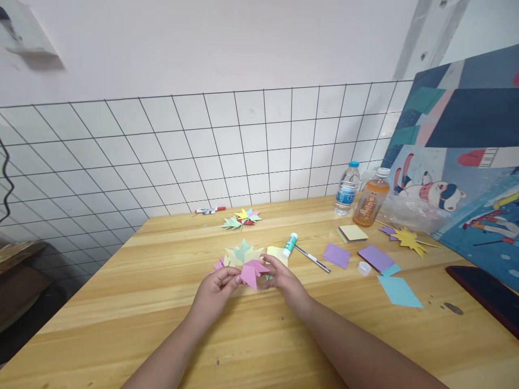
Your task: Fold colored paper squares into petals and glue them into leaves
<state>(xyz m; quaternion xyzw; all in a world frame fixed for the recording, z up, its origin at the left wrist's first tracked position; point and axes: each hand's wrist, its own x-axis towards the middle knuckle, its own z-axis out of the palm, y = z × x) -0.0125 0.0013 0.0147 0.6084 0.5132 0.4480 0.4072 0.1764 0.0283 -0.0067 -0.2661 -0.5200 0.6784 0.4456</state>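
Observation:
A folded paper flower with pink, cream and pale green points is held between my two hands, just above the wooden table. My left hand pinches its lower left edge between thumb and fingers. On the other side, my right hand has its fingers curled at the flower's right edge; part of the grip is hidden behind the paper. Just beyond my right hand lie a pale yellow paper sheet, a green and white glue stick and a pen.
Another multicoloured paper flower and markers lie near the wall. Rightward are purple paper, blue paper, a white cap, a sticky-note stack, a yellow star, a water bottle, an orange drink bottle and a dark tablet-like object.

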